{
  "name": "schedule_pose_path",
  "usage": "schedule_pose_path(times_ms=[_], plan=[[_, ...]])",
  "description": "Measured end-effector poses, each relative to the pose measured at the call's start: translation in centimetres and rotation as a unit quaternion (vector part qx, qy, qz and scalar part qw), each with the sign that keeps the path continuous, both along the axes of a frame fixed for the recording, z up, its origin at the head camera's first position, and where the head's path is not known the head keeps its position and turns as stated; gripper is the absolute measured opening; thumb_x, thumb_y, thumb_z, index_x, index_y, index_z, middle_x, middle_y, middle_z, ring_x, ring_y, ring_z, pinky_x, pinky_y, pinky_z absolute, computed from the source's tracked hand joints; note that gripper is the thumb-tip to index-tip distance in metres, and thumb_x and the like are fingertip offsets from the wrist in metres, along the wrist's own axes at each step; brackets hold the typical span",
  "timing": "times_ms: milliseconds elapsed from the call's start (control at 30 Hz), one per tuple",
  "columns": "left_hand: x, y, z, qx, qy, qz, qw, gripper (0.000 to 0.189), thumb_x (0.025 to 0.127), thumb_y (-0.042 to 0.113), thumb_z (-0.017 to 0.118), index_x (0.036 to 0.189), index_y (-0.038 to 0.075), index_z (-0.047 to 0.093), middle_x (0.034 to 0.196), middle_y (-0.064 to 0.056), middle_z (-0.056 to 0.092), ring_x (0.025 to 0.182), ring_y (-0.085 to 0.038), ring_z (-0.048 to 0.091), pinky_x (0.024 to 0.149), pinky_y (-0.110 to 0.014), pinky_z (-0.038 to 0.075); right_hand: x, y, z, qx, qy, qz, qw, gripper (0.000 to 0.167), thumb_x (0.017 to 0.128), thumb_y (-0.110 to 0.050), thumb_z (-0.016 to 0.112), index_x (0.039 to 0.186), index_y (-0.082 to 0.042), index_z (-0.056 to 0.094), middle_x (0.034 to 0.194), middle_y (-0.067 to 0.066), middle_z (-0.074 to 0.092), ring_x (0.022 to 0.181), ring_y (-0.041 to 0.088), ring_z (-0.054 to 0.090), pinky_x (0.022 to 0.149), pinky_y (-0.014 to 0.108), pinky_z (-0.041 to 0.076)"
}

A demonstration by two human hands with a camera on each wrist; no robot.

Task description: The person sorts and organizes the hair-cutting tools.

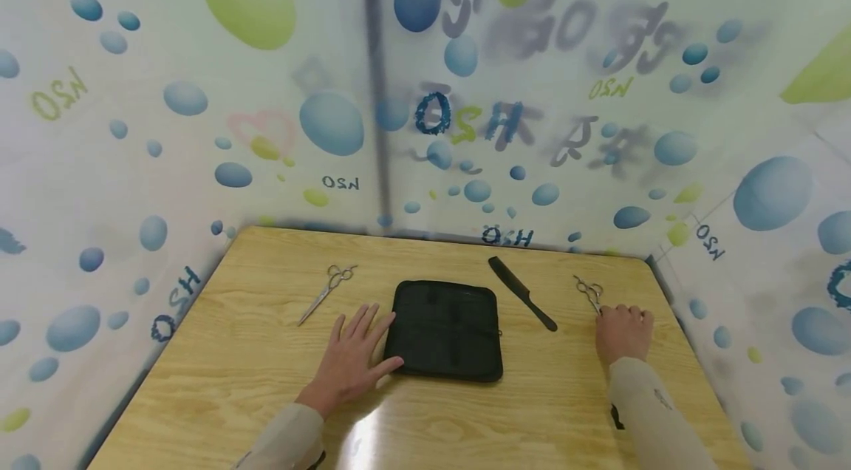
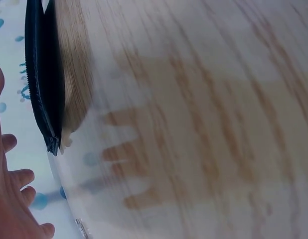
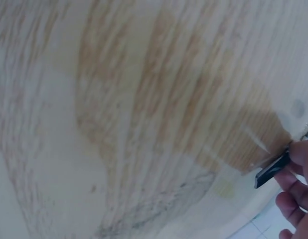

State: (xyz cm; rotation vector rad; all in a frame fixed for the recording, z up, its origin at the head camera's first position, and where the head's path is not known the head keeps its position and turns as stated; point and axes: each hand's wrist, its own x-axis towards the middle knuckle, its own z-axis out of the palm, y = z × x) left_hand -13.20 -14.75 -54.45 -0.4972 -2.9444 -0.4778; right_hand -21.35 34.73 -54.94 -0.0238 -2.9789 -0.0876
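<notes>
My left hand is spread flat beside a black zip case, its fingertips and thumb right at the case's left edge. In the left wrist view the fingers show straight, holding nothing, and the case stands up from the wood surface as a thin dark shape. At the right, my right hand pinches a pair of silver scissors by the blade end, handles pointing away from me. The right wrist view shows the blade end poking out past thumb and curled fingers.
A second pair of scissors lies left of the case, points toward me. Between the case and the right hand is a black handled comb, set at a slant. The wooden table meets patterned walls at its back and sides.
</notes>
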Motion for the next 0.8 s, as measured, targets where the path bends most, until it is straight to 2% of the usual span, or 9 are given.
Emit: schedule_pose_path(times_ms=[267, 467, 667, 800], plan=[[0.1, -0.3, -0.1, -0.009, -0.008, 0.007, 0.9999, 0.077, 0.089, 0.068, 0.050, 0.152, 0.027, 0.035, 0.160, -0.010, 0.030, 0.149, -0.031, 0.026, 0.116, -0.064, 0.017, -0.1, -0.1, 0.7, -0.011, -0.022, 0.002, 0.9997, 0.022, 0.094, -0.012, 0.058, 0.079, 0.002, 0.067, 0.073, 0.019, 0.063, 0.077, 0.040, 0.058, 0.087, 0.064, 0.037], [0.0, -0.4, -0.2, -0.008, -0.008, 0.008, 0.9999, 0.077, 0.089, 0.068, 0.050, 0.152, 0.026, 0.035, 0.160, -0.010, 0.030, 0.149, -0.031, 0.025, 0.117, -0.064, 0.016, 0.0, -0.4, 0.9, -0.022, -0.012, 0.000, 0.9997, 0.030, 0.091, -0.010, 0.056, 0.061, -0.003, 0.057, 0.063, 0.016, 0.060, 0.071, 0.037, 0.056, 0.089, 0.064, 0.036], [0.0, -0.4, -0.4, -0.006, 0.005, 0.006, 0.9999, 0.077, 0.089, 0.067, 0.051, 0.151, 0.026, 0.037, 0.159, -0.011, 0.032, 0.148, -0.032, 0.027, 0.116, -0.064, 0.018, -0.2, -0.8, 0.8, -0.015, -0.012, -0.014, 0.9997, 0.029, 0.088, -0.017, 0.063, 0.062, -0.003, 0.058, 0.062, 0.014, 0.059, 0.070, 0.036, 0.056, 0.093, 0.065, 0.033], [0.0, -0.3, -0.5, -0.006, 0.002, 0.006, 1.0000, 0.077, 0.089, 0.068, 0.051, 0.152, 0.027, 0.035, 0.159, -0.010, 0.031, 0.148, -0.031, 0.027, 0.116, -0.063, 0.018, -0.1, -1.1, 0.9, -0.006, -0.031, -0.021, 0.9993, 0.030, 0.087, -0.019, 0.064, 0.062, -0.004, 0.058, 0.063, 0.013, 0.059, 0.071, 0.036, 0.055, 0.096, 0.066, 0.031]])
